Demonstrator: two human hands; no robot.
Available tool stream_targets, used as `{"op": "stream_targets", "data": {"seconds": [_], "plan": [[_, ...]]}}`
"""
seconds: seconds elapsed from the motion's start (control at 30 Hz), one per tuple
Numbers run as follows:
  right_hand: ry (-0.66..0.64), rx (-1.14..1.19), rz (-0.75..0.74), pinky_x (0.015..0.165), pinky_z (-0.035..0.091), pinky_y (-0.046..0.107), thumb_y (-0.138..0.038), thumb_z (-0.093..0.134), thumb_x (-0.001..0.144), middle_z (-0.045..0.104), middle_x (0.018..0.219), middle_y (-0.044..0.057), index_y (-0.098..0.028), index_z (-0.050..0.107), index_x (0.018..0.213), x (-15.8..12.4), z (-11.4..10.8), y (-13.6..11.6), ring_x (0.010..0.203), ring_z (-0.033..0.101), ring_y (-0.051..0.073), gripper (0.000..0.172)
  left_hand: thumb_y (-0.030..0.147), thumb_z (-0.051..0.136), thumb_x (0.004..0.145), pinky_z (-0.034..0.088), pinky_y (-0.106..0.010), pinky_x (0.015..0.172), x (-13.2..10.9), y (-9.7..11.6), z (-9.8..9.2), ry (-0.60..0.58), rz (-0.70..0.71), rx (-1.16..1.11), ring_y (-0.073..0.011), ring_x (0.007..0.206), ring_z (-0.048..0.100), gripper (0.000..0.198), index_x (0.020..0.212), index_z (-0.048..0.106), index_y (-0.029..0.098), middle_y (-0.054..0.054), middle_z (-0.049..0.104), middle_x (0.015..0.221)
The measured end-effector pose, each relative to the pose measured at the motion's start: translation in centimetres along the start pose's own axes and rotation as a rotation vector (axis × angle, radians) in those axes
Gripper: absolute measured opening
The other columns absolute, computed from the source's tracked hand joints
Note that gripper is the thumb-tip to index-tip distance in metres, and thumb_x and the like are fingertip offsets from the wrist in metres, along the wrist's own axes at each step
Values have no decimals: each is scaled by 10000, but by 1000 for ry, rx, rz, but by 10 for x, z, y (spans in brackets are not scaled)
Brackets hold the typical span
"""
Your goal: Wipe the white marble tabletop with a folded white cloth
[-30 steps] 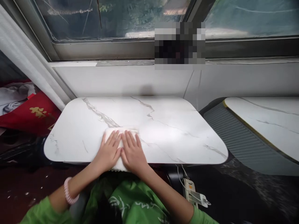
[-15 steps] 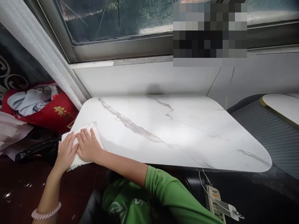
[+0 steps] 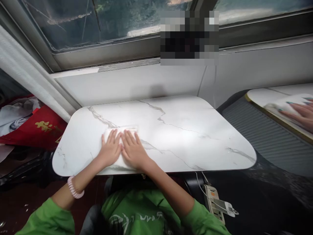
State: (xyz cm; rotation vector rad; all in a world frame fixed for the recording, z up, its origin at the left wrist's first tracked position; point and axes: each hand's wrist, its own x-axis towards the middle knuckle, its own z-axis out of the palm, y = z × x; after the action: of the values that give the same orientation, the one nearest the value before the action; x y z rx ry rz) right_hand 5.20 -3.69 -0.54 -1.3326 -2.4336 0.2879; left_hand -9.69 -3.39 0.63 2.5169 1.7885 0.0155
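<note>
A white marble-patterned tabletop (image 3: pixel 186 130) stands below a window. On it, near the front edge left of the middle, lies a folded white cloth (image 3: pixel 117 132). My left hand (image 3: pixel 109 150) and my right hand (image 3: pixel 132 150) both press flat on the cloth, side by side, fingers stretched out towards the window. Most of the cloth is hidden beneath my palms. A pink bead bracelet (image 3: pixel 74 188) circles my left wrist, and I wear green sleeves.
Another person's hand (image 3: pixel 297 112) with painted nails rests on a white cloth on a second marble table (image 3: pixel 259 95) at the far right. A red bag (image 3: pixel 36 125) with clothes lies left. A white curtain (image 3: pixel 31 81) hangs left. A power strip (image 3: pixel 212 197) lies on the floor.
Both hands slid the cloth from the middle to the table's left front corner and back towards the middle. Another person's hand has come into view at the right.
</note>
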Motion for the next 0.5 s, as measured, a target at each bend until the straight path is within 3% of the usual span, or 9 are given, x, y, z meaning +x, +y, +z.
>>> {"op": "stream_targets", "data": {"seconds": [0.2, 0.3, 0.4, 0.5], "plan": [[37, -158, 356, 1147, 136, 480, -319, 178, 957, 195, 1527, 116, -96, 199, 1475, -82, -45, 132, 1414, 124, 216, 565, 337, 222, 952, 59, -639, 1082, 101, 149, 13, -47, 306, -139, -279, 1412, 120, 533, 1451, 257, 152, -116, 189, 1530], [69, -243, 517, 1131, 181, 479, -321, 185, 944, 243, 1515, 130, -99, 254, 1458, -118, -71, 196, 1407, 171, 229, 564, 334, 221, 955, 47, -617, 1091, 147, 218, 20, -66, 463, -163, -255, 1414, 114, 524, 1442, 265, 143, -109, 182, 1534], [61, -294, 647, 1118, 219, 470, -310, 196, 925, 298, 1490, 154, -75, 316, 1423, -140, -94, 246, 1388, 238, 235, 563, 316, 229, 956, 57, -601, 1099, 184, 270, 27, -36, 564, -167, -238, 1412, 126, 504, 1428, 288, 150, -96, 196, 1533], [59, -319, 727, 1108, 231, 474, -307, 201, 915, 309, 1481, 167, -61, 326, 1410, -144, -105, 277, 1377, 262, 246, 566, 297, 232, 958, 77, -592, 1103, 211, 298, 34, 2, 617, -172, -219, 1406, 150, 486, 1416, 308, 151, -86, 222, 1527]]}}
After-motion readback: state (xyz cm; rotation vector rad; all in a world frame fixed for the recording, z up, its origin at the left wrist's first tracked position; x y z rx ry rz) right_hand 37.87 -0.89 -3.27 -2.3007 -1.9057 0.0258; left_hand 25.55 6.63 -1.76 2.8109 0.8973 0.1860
